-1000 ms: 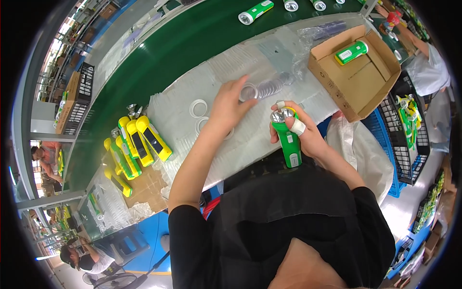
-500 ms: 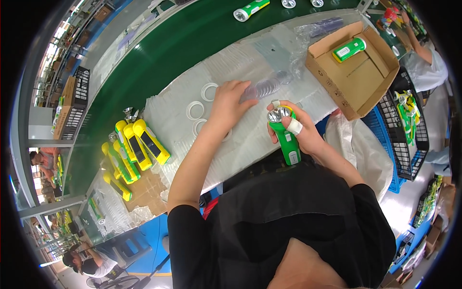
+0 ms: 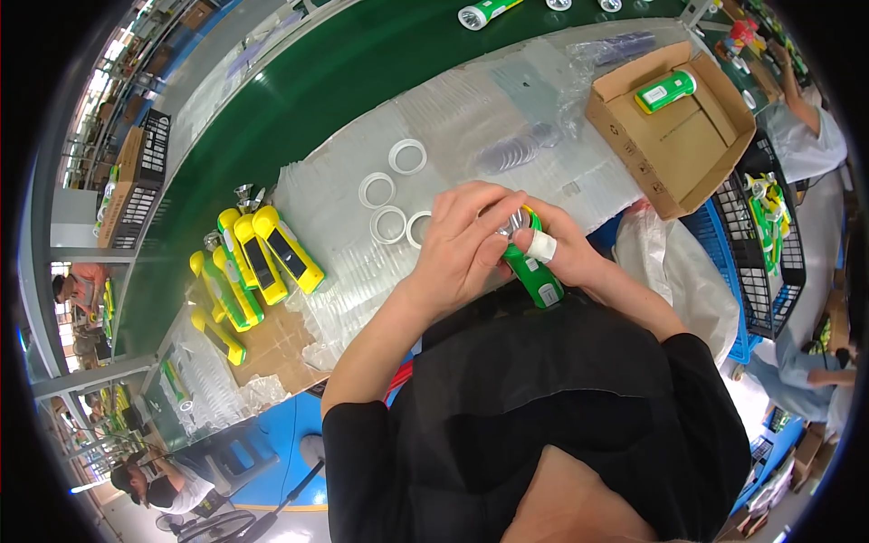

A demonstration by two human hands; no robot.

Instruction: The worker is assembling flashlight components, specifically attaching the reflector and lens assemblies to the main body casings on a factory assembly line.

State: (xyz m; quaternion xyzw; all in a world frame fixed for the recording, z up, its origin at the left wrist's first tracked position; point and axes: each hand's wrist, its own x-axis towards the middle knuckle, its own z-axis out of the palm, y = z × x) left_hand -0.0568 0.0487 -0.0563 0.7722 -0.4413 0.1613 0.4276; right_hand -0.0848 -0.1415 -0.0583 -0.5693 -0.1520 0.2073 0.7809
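Observation:
A green flashlight (image 3: 540, 284) is gripped in my right hand (image 3: 568, 246), its reflector end up and its body slanting toward me. White tape wraps my right thumb. My left hand (image 3: 463, 237) is at the reflector end, with thumb and fingers pinched close over it. Whatever those fingers hold, if anything, is hidden. Beyond my hands, a row of clear round lenses (image 3: 509, 154) lies overlapped on the table covering. Several white rings (image 3: 407, 157) lie flat to the left of the lenses, the nearest partly behind my left hand.
Several yellow-and-green flashlights (image 3: 282, 252) lie at the left. A cardboard box (image 3: 625, 163) with one green flashlight (image 3: 665, 91) stands at the far right, near a black crate (image 3: 786, 285) of flashlights. Another flashlight (image 3: 489, 11) lies on the green surface (image 3: 362, 77) at the back.
My left hand has moved from the row of clear lenses back to the flashlight's reflector end. My right hand keeps its hold on the flashlight.

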